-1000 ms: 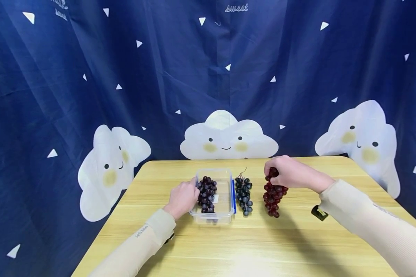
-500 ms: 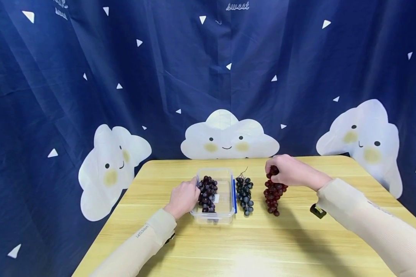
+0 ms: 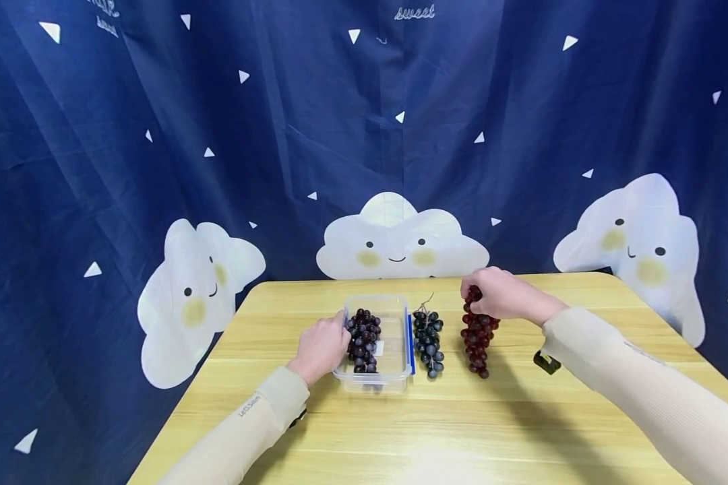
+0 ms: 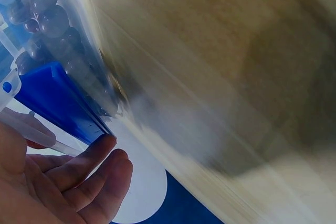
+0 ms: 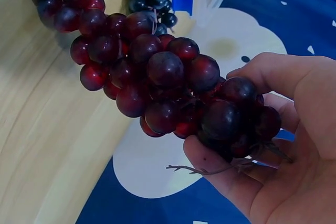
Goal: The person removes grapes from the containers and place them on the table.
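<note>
My right hand point(image 3: 500, 291) holds a bunch of dark red grapes point(image 3: 479, 340) by its upper end, and the bunch hangs down over the table. In the right wrist view the thumb and fingers wrap the stem end of the red grapes point(image 5: 157, 77). My left hand point(image 3: 321, 345) grips the left rim of a clear plastic box point(image 3: 394, 316), its fingers beside a blue latch point(image 4: 58, 103) in the left wrist view. Purple grapes point(image 3: 362, 340) lie inside the box along its left side. A bunch of black grapes point(image 3: 428, 342) lies just right of the box.
The box stands on a light wooden table point(image 3: 352, 438). A blue latch flap point(image 3: 411, 343) hangs down on the box's right side, close to the black grapes. Behind the table hangs a dark blue curtain point(image 3: 291, 121) with white clouds and triangles.
My right hand has shifted slightly left and up, its wrist moving left, and the red grapes hang a little straighter. My left hand and the box have stayed in place.
</note>
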Motion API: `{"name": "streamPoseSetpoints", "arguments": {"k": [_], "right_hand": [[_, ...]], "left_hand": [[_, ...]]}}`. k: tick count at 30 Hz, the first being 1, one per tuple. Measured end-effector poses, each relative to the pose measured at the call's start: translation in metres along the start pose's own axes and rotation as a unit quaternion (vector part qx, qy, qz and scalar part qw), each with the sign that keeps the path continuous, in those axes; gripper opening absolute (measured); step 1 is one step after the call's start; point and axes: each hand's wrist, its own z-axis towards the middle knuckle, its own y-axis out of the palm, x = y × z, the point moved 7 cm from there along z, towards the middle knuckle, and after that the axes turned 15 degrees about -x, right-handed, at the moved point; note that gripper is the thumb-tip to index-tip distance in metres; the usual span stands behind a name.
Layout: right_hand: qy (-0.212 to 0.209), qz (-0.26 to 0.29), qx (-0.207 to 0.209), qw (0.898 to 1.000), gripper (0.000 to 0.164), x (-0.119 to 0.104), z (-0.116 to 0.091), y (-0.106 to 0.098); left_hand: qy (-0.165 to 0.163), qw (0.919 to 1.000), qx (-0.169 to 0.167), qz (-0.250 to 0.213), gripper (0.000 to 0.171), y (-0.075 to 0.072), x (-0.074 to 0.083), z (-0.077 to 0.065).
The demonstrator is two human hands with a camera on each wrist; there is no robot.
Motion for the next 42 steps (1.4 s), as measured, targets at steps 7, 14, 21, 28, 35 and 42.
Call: {"name": "streamPoseSetpoints", "arguments": {"k": [7, 14, 21, 28, 35, 42], "right_hand": [[0.005, 0.002, -0.012, 1.000, 0.015, 0.004, 0.011, 0.001], [0.004, 0.005, -0.022, 1.000, 0.017, 0.009, 0.022, 0.005], [0.005, 0.015, -0.030, 0.999, 0.018, 0.014, 0.029, 0.009], [0.012, 0.014, -0.036, 0.999, 0.019, 0.017, 0.037, 0.012], [0.018, 0.027, -0.048, 0.998, 0.016, 0.024, 0.046, 0.019], [0.022, 0.026, -0.053, 0.998, 0.017, 0.032, 0.054, 0.023]], "left_hand": [[-0.002, 1.0000, 0.001, 0.000, 0.052, 0.000, -0.001, 0.001], [-0.003, 1.0000, -0.003, -0.001, 0.052, -0.001, -0.001, 0.001], [-0.006, 1.0000, -0.002, 0.001, 0.052, -0.002, 0.000, 0.001], [-0.007, 0.9999, -0.012, -0.005, 0.054, -0.001, 0.000, 0.000], [-0.003, 1.0000, -0.008, -0.005, 0.053, -0.001, 0.000, 0.000], [-0.001, 1.0000, -0.005, -0.007, 0.052, -0.001, -0.001, 0.001]]}}
